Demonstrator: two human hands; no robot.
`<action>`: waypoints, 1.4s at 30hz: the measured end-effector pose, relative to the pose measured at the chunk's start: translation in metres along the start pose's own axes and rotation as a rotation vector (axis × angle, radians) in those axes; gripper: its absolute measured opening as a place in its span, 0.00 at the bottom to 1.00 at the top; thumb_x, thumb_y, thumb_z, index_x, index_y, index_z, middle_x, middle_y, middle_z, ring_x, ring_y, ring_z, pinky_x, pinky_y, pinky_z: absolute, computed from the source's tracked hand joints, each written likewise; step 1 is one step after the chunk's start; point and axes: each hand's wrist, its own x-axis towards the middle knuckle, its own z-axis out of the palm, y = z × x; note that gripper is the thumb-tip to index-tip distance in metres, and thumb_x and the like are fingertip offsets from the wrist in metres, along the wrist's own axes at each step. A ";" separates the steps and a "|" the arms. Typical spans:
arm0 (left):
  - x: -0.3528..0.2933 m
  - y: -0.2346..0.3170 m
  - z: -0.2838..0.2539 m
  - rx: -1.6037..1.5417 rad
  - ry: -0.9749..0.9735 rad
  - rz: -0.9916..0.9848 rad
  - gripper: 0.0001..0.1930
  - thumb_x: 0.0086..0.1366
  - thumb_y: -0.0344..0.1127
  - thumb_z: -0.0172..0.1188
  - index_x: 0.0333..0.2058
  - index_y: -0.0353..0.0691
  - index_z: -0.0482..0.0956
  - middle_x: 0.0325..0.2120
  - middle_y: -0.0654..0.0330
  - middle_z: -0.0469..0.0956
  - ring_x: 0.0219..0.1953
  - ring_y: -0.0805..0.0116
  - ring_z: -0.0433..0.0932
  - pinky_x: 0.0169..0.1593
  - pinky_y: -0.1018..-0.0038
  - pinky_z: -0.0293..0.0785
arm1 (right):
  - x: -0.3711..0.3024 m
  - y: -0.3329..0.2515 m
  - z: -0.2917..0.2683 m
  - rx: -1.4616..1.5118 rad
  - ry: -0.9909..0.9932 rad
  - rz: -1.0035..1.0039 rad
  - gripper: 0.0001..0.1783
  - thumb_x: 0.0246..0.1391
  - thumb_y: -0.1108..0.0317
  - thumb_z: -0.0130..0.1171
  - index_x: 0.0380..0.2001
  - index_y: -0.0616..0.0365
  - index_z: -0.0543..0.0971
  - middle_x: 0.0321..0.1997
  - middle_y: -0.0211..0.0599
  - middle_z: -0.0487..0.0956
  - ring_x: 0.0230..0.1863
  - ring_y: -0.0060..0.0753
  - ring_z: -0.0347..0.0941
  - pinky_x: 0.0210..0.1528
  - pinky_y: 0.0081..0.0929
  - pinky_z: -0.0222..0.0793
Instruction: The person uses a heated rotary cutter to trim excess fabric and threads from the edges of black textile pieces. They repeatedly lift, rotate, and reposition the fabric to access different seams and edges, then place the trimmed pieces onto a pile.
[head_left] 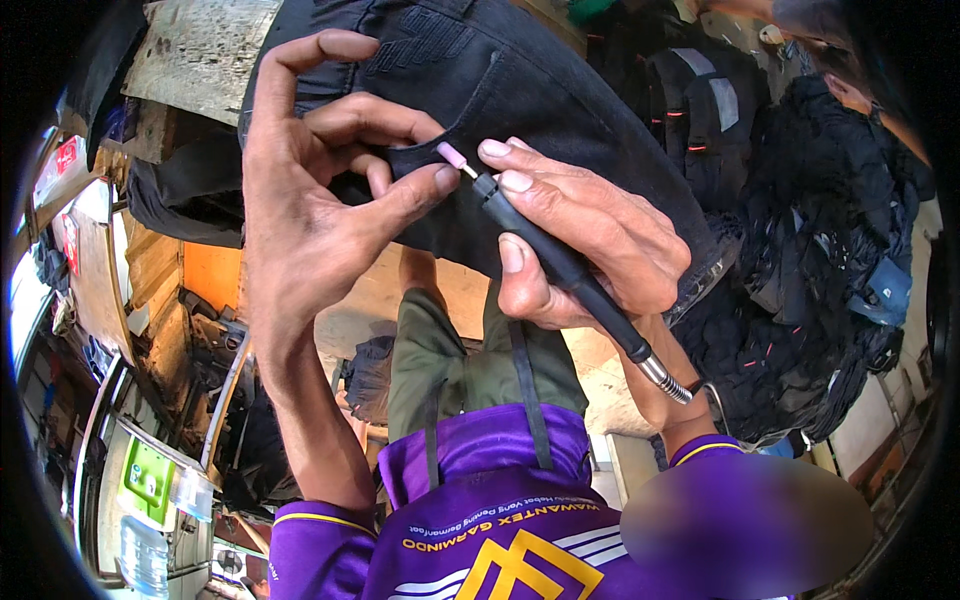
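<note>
Black garment (600,120) lies beneath both hands, its curved pocket edge (466,115) beside the tool tip. From my remote view, the left hand (300,210) bends thumb and fingers around that edge; whether they pinch it, I cannot tell. The right hand (615,225) pinches a pen-shaped rotary tool (535,235) between thumb and fingertips. Hazard, in my judgement: the pink tip (452,155) sits just beside the left thumb, so a slip or loose cloth could bring it onto skin. Excess pressure could wear through the fabric. My count: hands, two; rotary tool, one; pink tip, one; green tray (148,482), one; dark garments (790,250) heaped at right, too tangled to count.
</note>
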 end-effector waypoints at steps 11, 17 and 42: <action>0.000 0.001 -0.001 0.034 0.003 -0.018 0.46 0.54 0.17 0.81 0.69 0.39 0.64 0.42 0.53 0.90 0.23 0.87 0.71 0.29 0.87 0.66 | -0.002 0.001 -0.005 0.032 -0.022 0.030 0.21 0.56 0.79 0.66 0.53 0.69 0.81 0.49 0.63 0.89 0.53 0.59 0.90 0.59 0.49 0.88; -0.001 0.004 0.001 0.028 0.016 -0.063 0.47 0.54 0.16 0.81 0.69 0.39 0.64 0.44 0.51 0.90 0.24 0.87 0.72 0.29 0.87 0.66 | -0.003 0.001 -0.010 0.040 -0.038 0.059 0.22 0.57 0.78 0.66 0.56 0.67 0.80 0.51 0.63 0.89 0.54 0.59 0.90 0.59 0.49 0.87; -0.003 -0.003 -0.004 -0.036 -0.065 -0.051 0.46 0.58 0.19 0.80 0.68 0.44 0.59 0.53 0.46 0.89 0.38 0.81 0.76 0.34 0.87 0.70 | -0.001 -0.003 -0.009 -0.038 0.070 0.180 0.17 0.59 0.75 0.67 0.52 0.67 0.82 0.47 0.61 0.90 0.48 0.51 0.92 0.53 0.39 0.89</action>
